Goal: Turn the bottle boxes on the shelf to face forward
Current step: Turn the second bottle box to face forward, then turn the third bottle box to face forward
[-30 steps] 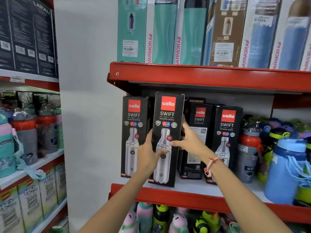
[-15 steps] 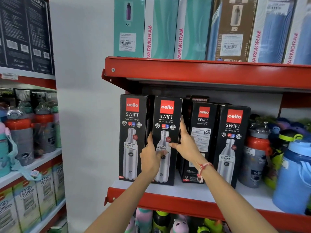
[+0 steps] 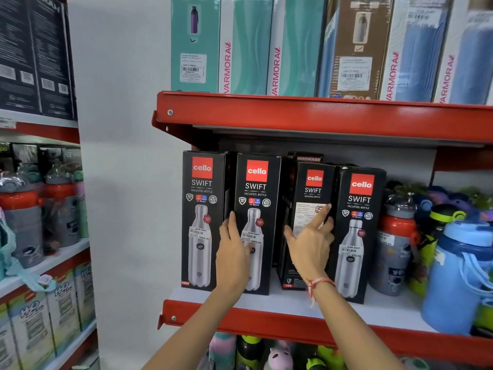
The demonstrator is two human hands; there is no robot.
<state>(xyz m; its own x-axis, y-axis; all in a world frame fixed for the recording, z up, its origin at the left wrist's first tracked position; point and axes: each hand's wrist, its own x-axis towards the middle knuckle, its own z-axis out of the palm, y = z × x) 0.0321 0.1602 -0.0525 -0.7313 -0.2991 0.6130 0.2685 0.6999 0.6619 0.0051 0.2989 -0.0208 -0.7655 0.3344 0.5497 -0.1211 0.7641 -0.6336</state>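
Observation:
Several black Cello Swift bottle boxes stand on the red shelf [image 3: 266, 324]. The first box [image 3: 201, 209] and second box [image 3: 257, 198] show their bottle-picture fronts. The third box [image 3: 310, 193] sits further back and shows a text panel with a white label. The fourth box [image 3: 358, 222] faces front. My left hand [image 3: 234, 252] rests on the second box's left edge, fingers loose. My right hand [image 3: 310, 241] is spread over the third box, fingertips touching its label and right edge, thumb at its left edge.
Grey-and-red bottles [image 3: 394, 249] and a blue jug [image 3: 458, 276] crowd the shelf's right side. Teal, brown and blue Varmora boxes [image 3: 248, 46] fill the shelf above. A white wall [image 3: 120, 182] bounds the left. More bottles stand on the left rack [image 3: 40, 265] and below.
The second box, lifted forward a second ago, now stands on the shelf in line with the first. My right hand left it and moved right onto the third box.

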